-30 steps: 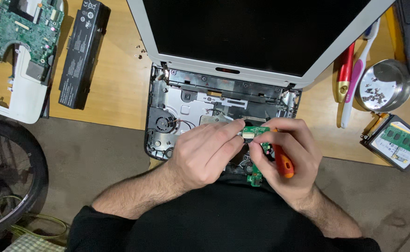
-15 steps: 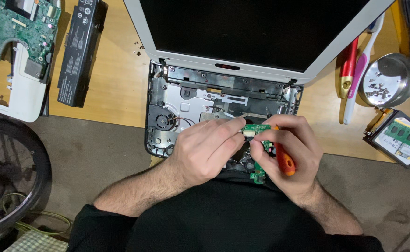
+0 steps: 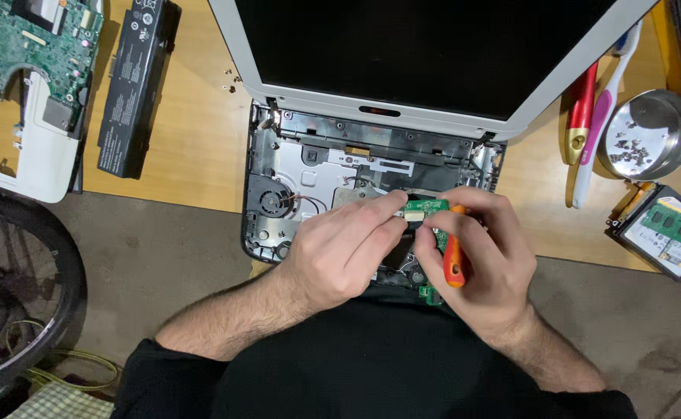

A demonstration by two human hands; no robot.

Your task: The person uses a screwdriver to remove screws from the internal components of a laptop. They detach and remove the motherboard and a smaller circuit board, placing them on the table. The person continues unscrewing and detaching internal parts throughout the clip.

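An opened laptop base with a bare metal chassis and a round fan lies on the wooden desk, its dark screen tilted back. Over its lower right part, both hands pinch a small green circuit board. My left hand holds the board's left end with thumb and fingertips. My right hand grips the board's right end and also keeps an orange-handled screwdriver tucked in its fingers. A second bit of green board shows below the hands.
A black battery pack and a green motherboard on a white casing lie at left. At right are a metal bowl of screws, red and pink tools, and a drive with memory modules. A wheel stands lower left.
Both hands have stayed together on the small green board with only slight finger shifts. The head camera has drifted a little.
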